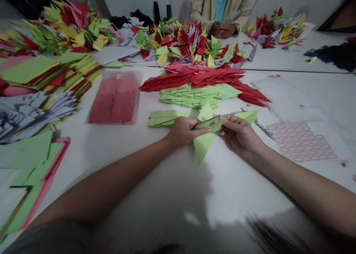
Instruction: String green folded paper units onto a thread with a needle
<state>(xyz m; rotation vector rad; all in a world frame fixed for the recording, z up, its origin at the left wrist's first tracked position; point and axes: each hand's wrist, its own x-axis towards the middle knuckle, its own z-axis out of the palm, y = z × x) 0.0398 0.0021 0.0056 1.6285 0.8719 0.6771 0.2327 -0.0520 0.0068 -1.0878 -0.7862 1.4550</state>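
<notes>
Both my hands hold one green folded paper piece (204, 142) just above the white table (155, 179). My left hand (182, 130) pinches its left side with fingers closed. My right hand (239, 133) pinches its right side, fingers pressed together. The piece has pointed flaps going up and down. More folded green pieces (164, 118) lie just behind my left hand, and another green piece (247, 116) lies behind my right hand.
Stacks of folded green pieces (194, 95) and red pieces (205, 77) lie beyond my hands. A plastic pack of red paper (115, 98) lies at the left, a sticker sheet (302, 142) at the right. Coloured paper stacks (44, 75) and finished folded pieces (183, 40) fill the back. Another person (222, 9) sits opposite.
</notes>
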